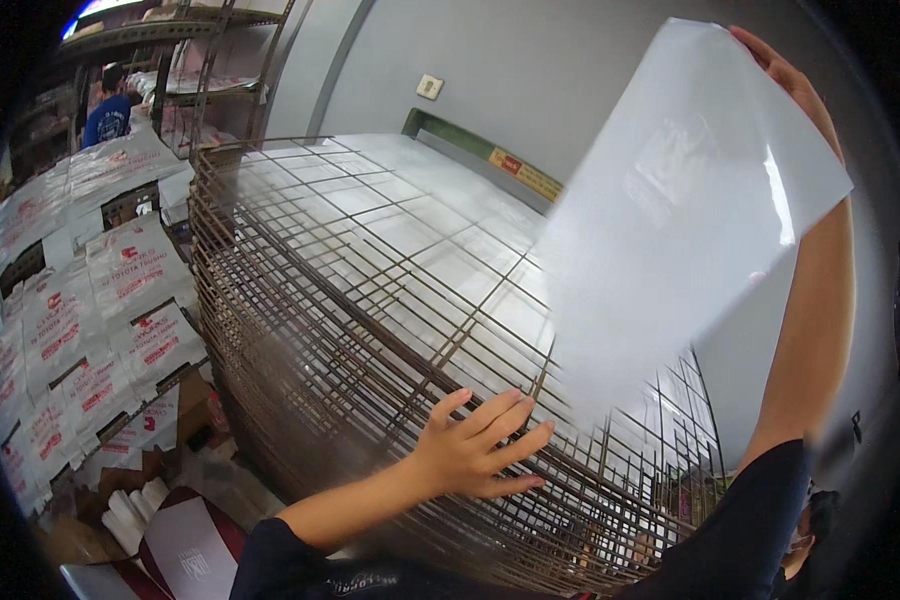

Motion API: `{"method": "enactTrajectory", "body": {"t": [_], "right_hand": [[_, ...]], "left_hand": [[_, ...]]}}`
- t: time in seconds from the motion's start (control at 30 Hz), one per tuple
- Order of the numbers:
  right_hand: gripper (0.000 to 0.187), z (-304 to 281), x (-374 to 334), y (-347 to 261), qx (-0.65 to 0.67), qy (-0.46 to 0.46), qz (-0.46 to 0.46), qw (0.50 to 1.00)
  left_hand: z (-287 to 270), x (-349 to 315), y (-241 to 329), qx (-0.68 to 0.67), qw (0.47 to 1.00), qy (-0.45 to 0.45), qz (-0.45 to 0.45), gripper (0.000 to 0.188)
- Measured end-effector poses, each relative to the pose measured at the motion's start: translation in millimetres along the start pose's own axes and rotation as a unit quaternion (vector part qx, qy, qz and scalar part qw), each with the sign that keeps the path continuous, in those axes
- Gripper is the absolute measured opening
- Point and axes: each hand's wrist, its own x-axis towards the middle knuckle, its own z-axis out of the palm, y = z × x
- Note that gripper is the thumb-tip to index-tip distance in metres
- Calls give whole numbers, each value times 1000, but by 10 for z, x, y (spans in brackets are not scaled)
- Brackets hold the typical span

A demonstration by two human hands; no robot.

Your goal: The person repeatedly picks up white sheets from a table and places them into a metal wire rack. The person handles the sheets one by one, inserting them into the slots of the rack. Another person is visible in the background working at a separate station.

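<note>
A large glossy white sheet [660, 230] hangs in the air at the right, with a faint printed mark on its face. My right hand [788, 82] is raised high and closed on its upper right edge; part of the fingers is hidden behind it. The sheet's lower end is blurred over a tall stack of wire mesh racks [360, 300]. My left hand [485, 445] has its fingers spread at the near edge of these racks, apparently touching the top wires. White sheets [420, 195] lie beneath the upper wire grid.
Rows of white printed bags or sheets [135, 260] lie to the left. Metal shelving [210, 90] stands behind them, with a person in blue [108, 115] nearby. A green bar [450, 135] lies along the wall. White rolls [130, 515] and a maroon-and-grey box [195, 545] sit lower left.
</note>
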Motion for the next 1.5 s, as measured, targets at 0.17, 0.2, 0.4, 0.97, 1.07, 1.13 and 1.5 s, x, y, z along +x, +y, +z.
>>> {"method": "enactTrajectory", "body": {"t": [0.17,0.2,0.4,0.97,1.07,1.13,1.5], "right_hand": [[58,-639,-720,1251,149,108,122,975],[61,-648,-877,1512,253,135,187,940],[49,-668,-2664,2753,175,195,424,867],[44,-101,-3475,3453,71,213,584,780],[48,-123,-3490,3395,50,184,597,779],[49,25,-3338,3238,48,175,596,783],[47,43,-3316,3255,-56,145,587,795]], "left_hand": [[41,1,-4,-9,1000,6,2,50],[37,12,-26,-7,1000,15,1,49],[80,11,40,-21,1000,4,-5,48],[73,-22,75,7,1000,3,-26,45],[86,-20,85,0,1000,5,-26,45],[88,-25,67,5,1000,9,-23,45],[83,-41,82,-2,1000,1,-20,46]]}}
